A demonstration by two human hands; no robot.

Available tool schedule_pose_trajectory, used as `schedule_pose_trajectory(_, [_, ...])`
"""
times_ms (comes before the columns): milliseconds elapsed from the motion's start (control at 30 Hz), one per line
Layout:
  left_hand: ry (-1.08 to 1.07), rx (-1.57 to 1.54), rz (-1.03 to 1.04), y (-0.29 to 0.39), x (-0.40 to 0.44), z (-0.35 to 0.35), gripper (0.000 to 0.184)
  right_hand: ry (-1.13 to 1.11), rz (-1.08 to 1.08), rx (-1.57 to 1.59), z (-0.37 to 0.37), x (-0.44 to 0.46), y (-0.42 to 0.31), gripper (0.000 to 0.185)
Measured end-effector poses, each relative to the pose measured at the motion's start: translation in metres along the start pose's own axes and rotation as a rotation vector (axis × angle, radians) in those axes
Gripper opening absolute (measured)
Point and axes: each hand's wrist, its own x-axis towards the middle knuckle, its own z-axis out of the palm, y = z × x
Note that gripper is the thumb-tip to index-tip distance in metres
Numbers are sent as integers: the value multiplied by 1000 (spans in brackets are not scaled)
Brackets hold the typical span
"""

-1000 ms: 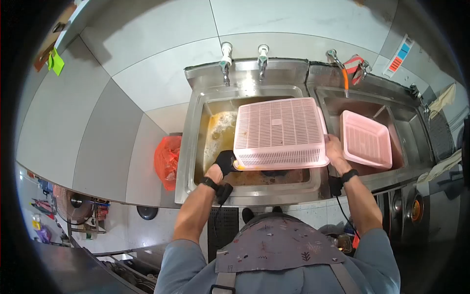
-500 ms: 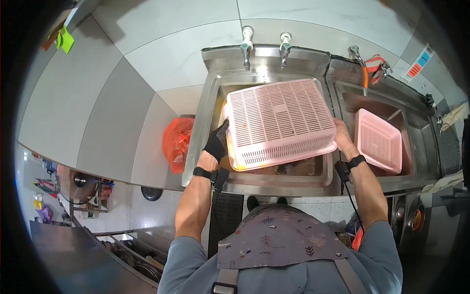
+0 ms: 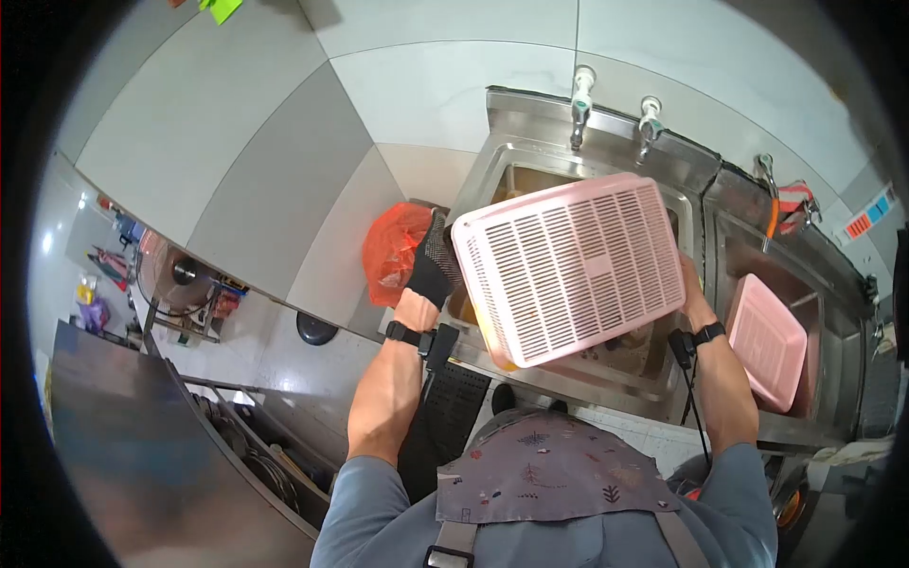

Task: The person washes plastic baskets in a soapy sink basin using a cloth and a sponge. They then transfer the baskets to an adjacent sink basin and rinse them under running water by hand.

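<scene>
A pink slotted plastic basket (image 3: 578,270) is held over the left sink basin, its slotted base facing up toward me. My left hand (image 3: 434,260), in a dark glove, grips its left side. On the opposite side my right hand (image 3: 694,286) holds the edge, its fingers partly hidden by the basket. A yellow strip (image 3: 492,339) shows along the basket's lower left edge; what it belongs to is hidden. Beneath, the steel sink (image 3: 653,383) holds shallow murky water with dark bits in it.
A second pink basket (image 3: 769,343) leans in the right basin. Two taps (image 3: 580,109) rise behind the left basin, and a tap with an orange hose (image 3: 773,216) serves the right one. An orange plastic bag (image 3: 393,251) sits left of the sink, by the tiled wall.
Both hands have shifted the basket leftward relative to the sink and tilted it, so its base faces me more. My view has turned to the left.
</scene>
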Motion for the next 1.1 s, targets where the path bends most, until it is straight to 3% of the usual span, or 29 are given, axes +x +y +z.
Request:
schedule_pose_trajectory(33, [-137,-29,-25,4,15,-18,63,64,2,-33,-1,-1,2,32])
schedule_pose_trajectory(67, [-139,-35,-23,4,18,-18,63,63,2,-39,-2,-3,1,32])
schedule_pose_trajectory(133, [-491,-108,-81,3,25,-13,58,161,-78,37,-7,-5,-3,31])
schedule_pose_trajectory(267, [-524,-2,-62,-2,33,-5,48,156,-86,106,-18,-13,-18,29])
schedule_pose_trajectory(367, [-167,83,-93,-14,11,38,42,163,-121,110,-36,-10,-11,25])
schedule_pose_trajectory(467, [-266,238,32,-26,56,5,39,224,-110,115,-42,-20,-12,22])
schedule_pose_trajectory(533, [-306,85,12,-32,67,5,40,277,-129,253,-44,-28,-24,21])
schedule_pose_trajectory(633, [-163,407,-4,-44,58,59,46,380,-282,71,-68,-28,-28,22])
schedule_pose_trajectory(800, [-234,282,37,-58,60,87,40,461,-415,-44,-67,-45,-57,20])
schedule_pose_trajectory(1000, [-362,653,-41,-43,27,108,46,528,-494,-235,-59,-70,-107,18])
schedule_pose_trajectory(1100, [-423,1138,20,-35,12,105,46,512,-625,-437,-68,-64,-125,22])
